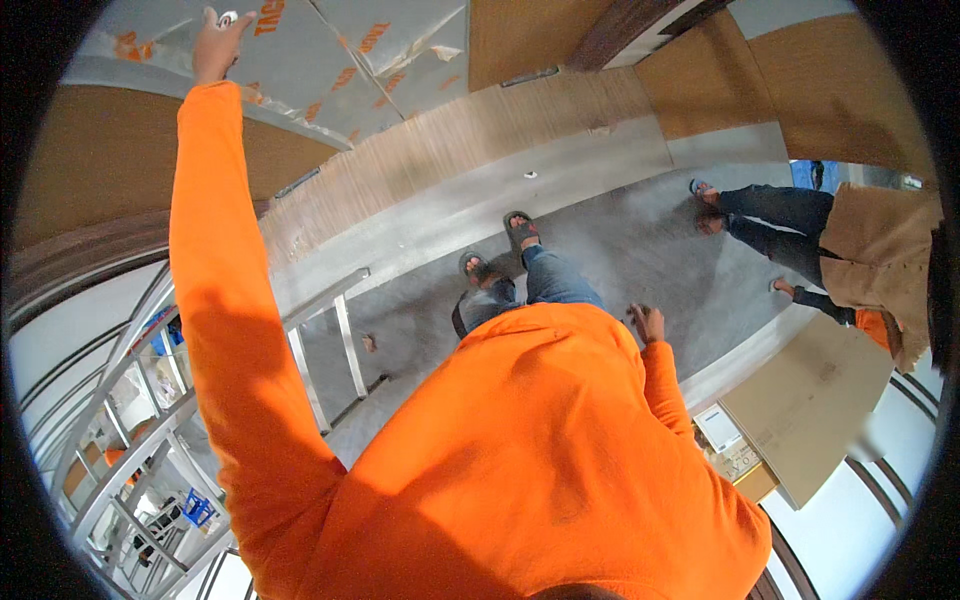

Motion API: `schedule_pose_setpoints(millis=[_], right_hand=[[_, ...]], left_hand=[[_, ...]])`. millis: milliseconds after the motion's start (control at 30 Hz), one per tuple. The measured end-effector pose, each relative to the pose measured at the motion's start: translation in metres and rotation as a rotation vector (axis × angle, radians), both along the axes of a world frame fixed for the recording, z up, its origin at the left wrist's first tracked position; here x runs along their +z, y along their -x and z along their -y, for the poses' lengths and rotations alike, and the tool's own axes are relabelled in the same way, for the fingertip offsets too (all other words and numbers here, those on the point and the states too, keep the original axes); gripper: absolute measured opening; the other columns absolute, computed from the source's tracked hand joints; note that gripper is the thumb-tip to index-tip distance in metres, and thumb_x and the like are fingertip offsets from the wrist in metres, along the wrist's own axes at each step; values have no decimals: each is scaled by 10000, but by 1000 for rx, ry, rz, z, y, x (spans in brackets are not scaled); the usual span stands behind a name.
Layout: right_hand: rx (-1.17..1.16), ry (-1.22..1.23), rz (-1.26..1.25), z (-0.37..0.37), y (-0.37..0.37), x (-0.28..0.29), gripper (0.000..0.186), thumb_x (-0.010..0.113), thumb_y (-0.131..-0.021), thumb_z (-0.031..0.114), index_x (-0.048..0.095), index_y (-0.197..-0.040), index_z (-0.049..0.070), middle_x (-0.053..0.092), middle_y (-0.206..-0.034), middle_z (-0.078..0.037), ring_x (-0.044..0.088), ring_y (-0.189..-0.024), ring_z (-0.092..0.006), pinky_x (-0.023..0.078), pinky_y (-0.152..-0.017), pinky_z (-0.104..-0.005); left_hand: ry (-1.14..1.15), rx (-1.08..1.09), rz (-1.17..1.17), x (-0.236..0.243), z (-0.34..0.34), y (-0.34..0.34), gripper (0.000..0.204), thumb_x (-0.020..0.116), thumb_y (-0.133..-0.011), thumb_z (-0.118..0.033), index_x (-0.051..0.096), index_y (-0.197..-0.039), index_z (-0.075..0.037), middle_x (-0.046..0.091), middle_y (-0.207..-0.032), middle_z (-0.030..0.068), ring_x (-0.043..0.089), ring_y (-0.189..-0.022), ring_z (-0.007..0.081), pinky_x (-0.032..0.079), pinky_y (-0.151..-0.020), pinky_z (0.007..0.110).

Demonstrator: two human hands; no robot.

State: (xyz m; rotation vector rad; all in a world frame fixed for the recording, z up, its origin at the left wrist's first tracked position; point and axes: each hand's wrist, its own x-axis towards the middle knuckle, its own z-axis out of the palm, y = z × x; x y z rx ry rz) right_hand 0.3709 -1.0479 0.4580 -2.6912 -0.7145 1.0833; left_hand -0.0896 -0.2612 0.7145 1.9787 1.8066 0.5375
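Looking down through the head camera, I have a dusty grey floor (640,255) beneath the wearer's sandalled feet (500,245), with a pale wood-grained band (430,170) curving along its far side. Beyond that band I see brown panels (535,35) and a sheet of shiny plastic film (420,50) with orange print. On my left are a metal ladder (345,340) and a larger metal frame (180,420), with a blue stool (198,508) showing near the frame. Over on the right, a person in a tan top (870,250) stands near a second person, partly hidden; a large brown board (810,400) is below them, beside a white box (717,428).

The left hand (220,48) is stretched up in front of the film, thumb and fingers closed around a small white piece (228,18); I can't make out what it is. The right hand (648,324) hangs low beside the right thigh, fingers loosely bent. From this angle I can't tell how far open it is or whether it holds anything.
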Motion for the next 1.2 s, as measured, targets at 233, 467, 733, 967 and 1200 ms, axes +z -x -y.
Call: schedule_pose_setpoints(millis=[233,467,733,967,1200], right_hand=[[107,234,35,60,13,-32,413,622,-927,449,759,-999,66,729,-982,-188,712,-940,-343,540,-806,-431],[136,65,-157,5,-15,-35,457,575,-944,489,752,-1025,76,727,-921,-183,695,-871,-392,541,-758,-453],[106,-54,-152,-100,-63,-29,415,570,-966,414,767,-918,52,703,-707,-139,708,-704,-275,533,-710,-408],[169,8,-245,-141,-120,-16,411,531,-982,376,747,-891,38,701,-722,-131,692,-702,-285,517,-712,-409],[184,-44,-264,-203,-148,-22,415,479,-1024,357,716,-1008,16,701,-847,-189,671,-804,-373,513,-773,-448]], left_hand=[[-152,-50,84,-123,36,24,1002,764,-838,-392,191,-1571,-20,538,-1383,263,622,-1082,273,490,-908,363],[214,80,268,-228,165,-1,843,775,-819,-363,382,-1483,-24,622,-1247,212,611,-1095,253,472,-933,363],[865,161,-167,-360,416,-7,786,748,-796,-510,517,-1402,-66,640,-1249,200,599,-1173,356,471,-978,423],[1468,188,-58,-367,582,-30,667,710,-819,-500,581,-1334,-97,673,-1113,164,591,-858,268,467,-732,406],[1218,345,393,-383,457,-100,600,676,-872,-529,612,-1267,-83,701,-994,139,633,-712,199,493,-615,354]])
